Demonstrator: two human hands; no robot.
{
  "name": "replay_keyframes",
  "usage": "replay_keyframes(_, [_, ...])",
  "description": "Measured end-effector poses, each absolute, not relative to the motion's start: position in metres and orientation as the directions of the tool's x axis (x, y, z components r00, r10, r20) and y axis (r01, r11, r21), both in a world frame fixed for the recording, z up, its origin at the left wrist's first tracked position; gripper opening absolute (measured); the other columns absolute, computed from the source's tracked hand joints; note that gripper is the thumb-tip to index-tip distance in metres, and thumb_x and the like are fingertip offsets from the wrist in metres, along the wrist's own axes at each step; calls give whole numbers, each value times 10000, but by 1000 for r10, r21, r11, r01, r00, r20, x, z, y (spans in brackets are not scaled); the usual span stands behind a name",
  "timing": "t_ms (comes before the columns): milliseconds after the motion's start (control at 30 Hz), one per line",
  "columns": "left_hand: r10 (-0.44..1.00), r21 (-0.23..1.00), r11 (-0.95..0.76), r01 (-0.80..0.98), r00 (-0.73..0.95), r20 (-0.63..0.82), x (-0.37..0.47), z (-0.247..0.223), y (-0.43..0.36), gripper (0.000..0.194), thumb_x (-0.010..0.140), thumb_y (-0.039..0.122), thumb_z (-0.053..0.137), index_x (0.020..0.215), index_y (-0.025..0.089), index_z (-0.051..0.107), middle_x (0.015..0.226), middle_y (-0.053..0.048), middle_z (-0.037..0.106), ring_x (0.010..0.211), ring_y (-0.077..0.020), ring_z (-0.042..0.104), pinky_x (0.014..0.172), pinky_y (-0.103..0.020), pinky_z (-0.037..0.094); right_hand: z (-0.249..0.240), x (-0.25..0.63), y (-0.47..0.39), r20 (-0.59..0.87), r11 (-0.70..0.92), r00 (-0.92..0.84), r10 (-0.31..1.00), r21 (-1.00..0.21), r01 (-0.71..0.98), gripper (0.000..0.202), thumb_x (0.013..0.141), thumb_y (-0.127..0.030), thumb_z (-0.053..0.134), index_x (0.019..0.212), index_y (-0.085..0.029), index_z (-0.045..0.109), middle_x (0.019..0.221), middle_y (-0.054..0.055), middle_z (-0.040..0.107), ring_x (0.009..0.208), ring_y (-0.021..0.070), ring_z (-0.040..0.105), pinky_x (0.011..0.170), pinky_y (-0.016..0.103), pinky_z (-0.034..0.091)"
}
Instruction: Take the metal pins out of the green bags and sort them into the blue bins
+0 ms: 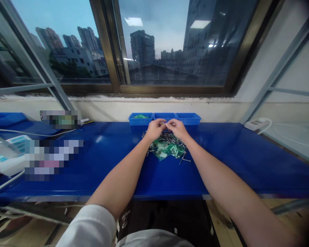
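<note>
Over a heap of metal screws my left hand and my right hand meet, fingertips almost touching. Both are closed in a pinch. A thin, shiny sliver, apparently a screw, shows between the fingertips; most of it is hidden. Among and in front of the heap lie small green clear bags with pale or metal pieces in them. A few loose screws stick out at the heap's right front edge.
Behind my hands, three joined blue bins stand against the wall; the left one holds a green bag. A white device with blue keys and cables are on the left of the blue table. A power strip lies far right.
</note>
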State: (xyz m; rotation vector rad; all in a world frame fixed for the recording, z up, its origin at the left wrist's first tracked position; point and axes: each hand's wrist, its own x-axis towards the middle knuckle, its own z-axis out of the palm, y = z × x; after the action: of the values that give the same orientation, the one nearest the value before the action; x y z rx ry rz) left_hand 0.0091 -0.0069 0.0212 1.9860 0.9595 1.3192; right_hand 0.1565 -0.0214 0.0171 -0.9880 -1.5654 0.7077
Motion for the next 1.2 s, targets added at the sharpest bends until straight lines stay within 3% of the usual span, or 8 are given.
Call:
replay_keyframes(200, [853, 854, -505, 125, 223, 472, 8, 24, -7, 351, 738, 461, 590, 698, 115, 639, 543, -4, 574, 506, -102, 488, 521, -230, 397, 19, 158, -22, 409, 411, -96, 908, -912, 3, 267, 597, -373, 688, 738, -180, 568, 566, -21, 596, 504, 118, 523, 478, 234, 370])
replay_keyframes(467, [856, 838, -505, 205, 242, 457, 10, 18, -4, 429, 746, 543, 560, 720, 124, 647, 583, -12, 602, 525, -111, 512, 529, -230, 403, 17, 162, -18, 363, 355, -39, 931, -926, -128, 190, 603, -356, 639, 604, -172, 593, 518, -10, 574, 471, 110, 493, 475, 239, 359])
replay_keyframes(567, [884, 850, -467, 242, 153, 442, 6, 16, 2, 471, 778, 577, 497, 817, 135, 655, 727, -36, 665, 599, -131, 572, 583, -241, 438, 16, 167, -16, 370, 372, 72, 926, -928, -17, 240, 627, -401, 619, 558, -175, 573, 477, -20, 537, 445, 105, 459, 476, 243, 350])
replay_keyframes(767, [912, 875, -371, 312, -56, 407, -17, 8, 22, 436, 803, 540, 459, 840, 151, 650, 808, -48, 682, 640, -149, 603, 637, -258, 456, 12, 194, -5, 451, 285, 315, 835, -845, 453, 248, 663, -373, 548, 527, -174, 604, 487, -3, 566, 550, 147, 527, 599, 270, 399])
replay_keyframes(900, [917, 876, -337, 346, -91, 388, -23, 6, 26, 342, 793, 454, 486, 828, 158, 653, 811, -45, 684, 637, -152, 605, 654, -262, 458, 10, 205, 5, 410, 293, 406, 817, -901, 321, 245, 617, -274, 556, 788, -149, 680, 751, 44, 685, 737, 177, 609, 702, 280, 451])
replay_keyframes(1033, [934, 880, -316, 355, -45, 353, -20, 9, 22, 304, 775, 399, 503, 855, 153, 663, 818, -51, 686, 655, -163, 615, 676, -267, 465, 6, 211, 12, 316, 280, 345, 884, -948, 150, 730, 550, -167, 593, 1272, -159, 489, 1050, 82, 668, 906, 181, 616, 770, 283, 479])
replay_keyframes(1100, [937, 871, -310, 381, -36, 349, -20, 11, 20, 305, 781, 388, 493, 876, 156, 667, 828, -52, 690, 689, -174, 622, 696, -271, 468, 2, 214, 13, 300, 237, 349, 888, -948, 213, 814, 548, -155, 602, 1339, -163, 409, 1059, 86, 665, 894, 181, 620, 781, 296, 484])
replay_keyframes(1200, [917, 780, -324, 536, -24, 397, -22, 11, 18, 299, 797, 363, 474, 911, 175, 677, 867, -60, 697, 813, -206, 626, 767, -290, 459, -2, 215, 13, 353, 184, 358, 864, -885, 427, 706, 580, -179, 593, 1278, -149, 485, 979, 75, 684, 818, 184, 628, 789, 324, 486])
